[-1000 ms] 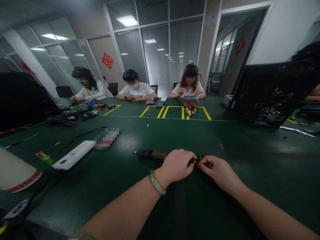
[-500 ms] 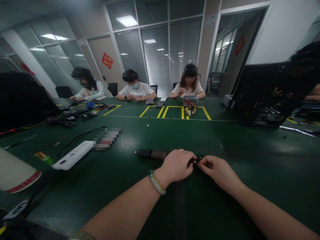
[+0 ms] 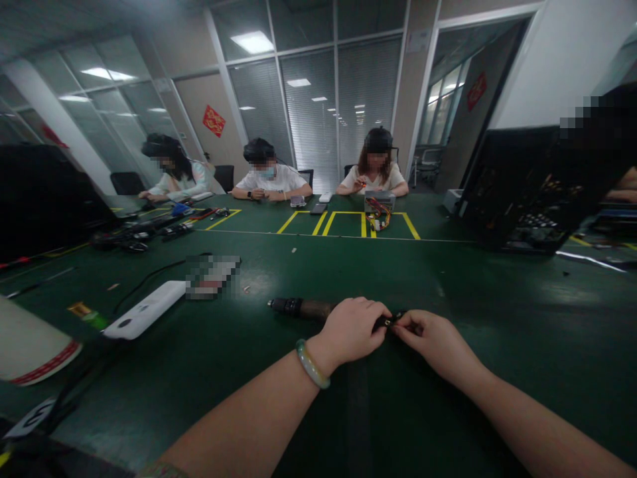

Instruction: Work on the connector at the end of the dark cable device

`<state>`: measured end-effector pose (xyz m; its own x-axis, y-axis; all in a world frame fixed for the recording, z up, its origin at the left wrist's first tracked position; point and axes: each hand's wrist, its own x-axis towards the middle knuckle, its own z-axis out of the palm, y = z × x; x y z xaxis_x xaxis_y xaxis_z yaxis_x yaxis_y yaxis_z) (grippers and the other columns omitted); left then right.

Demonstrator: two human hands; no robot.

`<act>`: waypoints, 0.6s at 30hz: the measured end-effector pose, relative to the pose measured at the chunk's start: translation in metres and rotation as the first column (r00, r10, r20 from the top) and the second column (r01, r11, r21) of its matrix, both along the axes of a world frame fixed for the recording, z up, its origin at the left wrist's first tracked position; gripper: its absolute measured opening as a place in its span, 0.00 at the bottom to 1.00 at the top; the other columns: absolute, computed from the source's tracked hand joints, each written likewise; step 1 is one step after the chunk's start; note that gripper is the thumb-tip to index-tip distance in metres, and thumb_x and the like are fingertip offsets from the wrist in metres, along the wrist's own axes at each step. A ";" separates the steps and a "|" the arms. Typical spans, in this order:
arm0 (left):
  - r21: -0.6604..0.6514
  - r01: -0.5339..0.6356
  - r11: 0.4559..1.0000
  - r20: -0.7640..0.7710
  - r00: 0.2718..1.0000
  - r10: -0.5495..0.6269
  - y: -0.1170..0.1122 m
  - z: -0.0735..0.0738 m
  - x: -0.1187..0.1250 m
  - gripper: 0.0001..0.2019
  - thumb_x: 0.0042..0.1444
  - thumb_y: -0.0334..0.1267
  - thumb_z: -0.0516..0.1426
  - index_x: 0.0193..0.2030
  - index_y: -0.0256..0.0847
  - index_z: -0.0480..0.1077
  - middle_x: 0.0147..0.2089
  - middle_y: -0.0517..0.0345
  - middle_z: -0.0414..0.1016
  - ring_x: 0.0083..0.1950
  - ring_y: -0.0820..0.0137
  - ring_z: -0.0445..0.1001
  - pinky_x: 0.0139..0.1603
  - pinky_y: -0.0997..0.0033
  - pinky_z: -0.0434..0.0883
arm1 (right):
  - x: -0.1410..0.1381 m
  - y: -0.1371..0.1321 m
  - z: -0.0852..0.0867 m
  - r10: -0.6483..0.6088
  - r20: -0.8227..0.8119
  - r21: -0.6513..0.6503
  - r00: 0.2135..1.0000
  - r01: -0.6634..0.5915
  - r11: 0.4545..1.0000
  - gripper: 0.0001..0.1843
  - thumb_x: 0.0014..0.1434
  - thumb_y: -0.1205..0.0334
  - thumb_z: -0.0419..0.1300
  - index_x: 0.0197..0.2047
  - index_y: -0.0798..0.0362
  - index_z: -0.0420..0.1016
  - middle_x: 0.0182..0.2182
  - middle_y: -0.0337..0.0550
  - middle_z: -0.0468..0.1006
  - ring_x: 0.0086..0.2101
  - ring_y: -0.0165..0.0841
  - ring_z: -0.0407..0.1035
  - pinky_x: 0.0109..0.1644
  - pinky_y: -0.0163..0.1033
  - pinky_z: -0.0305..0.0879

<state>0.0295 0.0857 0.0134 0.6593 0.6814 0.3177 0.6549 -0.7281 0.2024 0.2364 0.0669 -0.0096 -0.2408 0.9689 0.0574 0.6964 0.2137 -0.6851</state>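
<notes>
An electric screwdriver (image 3: pixel 313 310), dark and slim with a black nose at its left end, lies on the green table. My left hand (image 3: pixel 354 326), with a bangle (image 3: pixel 312 365) at the wrist, is closed around its rear part from above. At the tool's right end, my right hand (image 3: pixel 423 332) has thumb and fingers pinched together beside my left fingertips. A small dark piece with a brassy glint (image 3: pixel 388 322) shows between the two hands. My fingers cover most of it, so its kind cannot be made out.
On my left are a white power strip (image 3: pixel 146 311), a pixelated flat item (image 3: pixel 213 277) and a pale cup (image 3: pixel 34 342). A dark computer case (image 3: pixel 517 189) stands right. Several people sit across the green table (image 3: pixel 497 285); a metal box with coloured wires (image 3: pixel 379 201) stands before one.
My hands and the screwdriver have hardly moved. At the far right, the dark head of a person behind the computer case has shifted slightly.
</notes>
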 end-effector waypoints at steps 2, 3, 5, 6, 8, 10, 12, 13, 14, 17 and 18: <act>-0.004 -0.002 1.000 0.004 1.000 0.002 0.000 0.001 0.000 0.11 0.60 0.41 0.57 0.48 0.43 0.68 0.44 0.57 0.74 0.47 0.63 0.71 0.49 0.61 0.67 | -0.001 0.000 0.002 -0.001 0.005 -0.002 1.000 0.001 1.000 0.09 0.61 0.55 0.58 0.36 0.47 0.78 0.34 0.38 0.80 0.32 0.35 0.72 0.34 0.37 0.64; -0.004 -0.002 1.000 0.004 1.000 0.002 0.000 0.001 0.000 0.11 0.61 0.42 0.57 0.48 0.43 0.68 0.45 0.57 0.74 0.47 0.63 0.71 0.49 0.61 0.68 | -0.001 0.000 0.002 -0.001 0.007 0.000 1.000 0.001 1.000 0.09 0.61 0.55 0.58 0.36 0.47 0.78 0.34 0.38 0.80 0.33 0.35 0.72 0.34 0.37 0.64; -0.005 -0.001 1.000 -0.004 1.000 0.001 0.000 0.002 0.000 0.10 0.62 0.42 0.56 0.48 0.43 0.68 0.45 0.58 0.74 0.47 0.64 0.71 0.49 0.61 0.68 | -0.002 0.000 0.003 -0.001 0.005 0.001 1.000 0.001 1.000 0.09 0.61 0.55 0.58 0.36 0.47 0.78 0.34 0.38 0.80 0.33 0.35 0.72 0.35 0.37 0.64; -0.005 -0.001 1.000 -0.010 1.000 0.001 0.000 0.002 0.000 0.10 0.62 0.41 0.55 0.48 0.43 0.68 0.45 0.57 0.74 0.47 0.64 0.71 0.49 0.62 0.68 | -0.002 0.000 0.003 -0.003 0.005 -0.001 1.000 0.003 1.000 0.09 0.61 0.54 0.58 0.36 0.47 0.78 0.34 0.38 0.80 0.33 0.35 0.72 0.35 0.37 0.64; -0.002 -0.003 1.000 -0.016 1.000 0.003 -0.001 0.002 0.001 0.09 0.62 0.38 0.55 0.48 0.43 0.68 0.44 0.57 0.74 0.47 0.65 0.72 0.50 0.62 0.67 | -0.002 0.000 0.003 -0.010 0.009 -0.009 1.000 0.010 1.000 0.10 0.60 0.54 0.58 0.36 0.48 0.78 0.33 0.38 0.80 0.32 0.35 0.72 0.34 0.37 0.64; 0.000 -0.012 1.000 -0.018 1.000 0.012 -0.001 0.001 0.001 0.09 0.61 0.36 0.55 0.48 0.42 0.67 0.44 0.57 0.74 0.47 0.65 0.72 0.50 0.62 0.67 | -0.001 0.000 0.003 -0.016 0.016 -0.018 1.000 0.016 1.000 0.10 0.60 0.53 0.58 0.36 0.48 0.78 0.33 0.38 0.80 0.32 0.35 0.72 0.34 0.37 0.63; -0.004 -0.031 1.000 -0.024 0.999 0.031 -0.001 0.001 0.001 0.09 0.60 0.36 0.56 0.48 0.42 0.67 0.43 0.56 0.73 0.46 0.64 0.72 0.49 0.62 0.67 | -0.001 0.000 0.002 -0.018 0.018 -0.020 1.000 0.018 1.000 0.10 0.60 0.53 0.58 0.35 0.48 0.78 0.33 0.38 0.80 0.32 0.36 0.72 0.34 0.37 0.63; -0.009 -0.040 0.999 -0.027 0.999 0.040 -0.001 0.001 0.001 0.09 0.60 0.37 0.56 0.47 0.41 0.66 0.42 0.56 0.73 0.45 0.64 0.72 0.48 0.62 0.68 | -0.002 0.000 0.002 -0.014 0.016 -0.019 1.000 0.015 1.000 0.10 0.60 0.53 0.58 0.36 0.48 0.78 0.33 0.38 0.80 0.32 0.36 0.72 0.34 0.37 0.64; -0.014 -0.046 0.999 -0.030 0.999 0.046 -0.001 0.001 0.001 0.08 0.60 0.37 0.56 0.46 0.41 0.66 0.41 0.56 0.73 0.45 0.64 0.72 0.47 0.63 0.68 | -0.002 0.000 0.003 -0.012 0.012 -0.016 1.000 0.012 1.000 0.10 0.60 0.54 0.58 0.36 0.48 0.78 0.33 0.38 0.80 0.32 0.36 0.72 0.35 0.37 0.64; -0.018 -0.041 0.999 -0.027 0.999 0.041 0.000 0.001 0.000 0.07 0.60 0.39 0.57 0.44 0.41 0.66 0.40 0.57 0.73 0.44 0.64 0.72 0.45 0.64 0.67 | -0.003 -0.001 0.004 -0.008 0.006 -0.004 1.000 0.008 1.000 0.10 0.60 0.54 0.57 0.35 0.48 0.78 0.33 0.38 0.80 0.32 0.35 0.72 0.35 0.37 0.63; -0.015 -0.039 0.999 -0.026 0.999 0.038 0.001 0.001 0.000 0.07 0.60 0.39 0.57 0.43 0.41 0.66 0.40 0.58 0.73 0.44 0.64 0.71 0.46 0.64 0.67 | -0.004 -0.001 0.005 -0.011 0.008 -0.002 1.000 0.011 1.000 0.10 0.60 0.55 0.57 0.35 0.48 0.78 0.33 0.38 0.80 0.32 0.35 0.72 0.35 0.37 0.63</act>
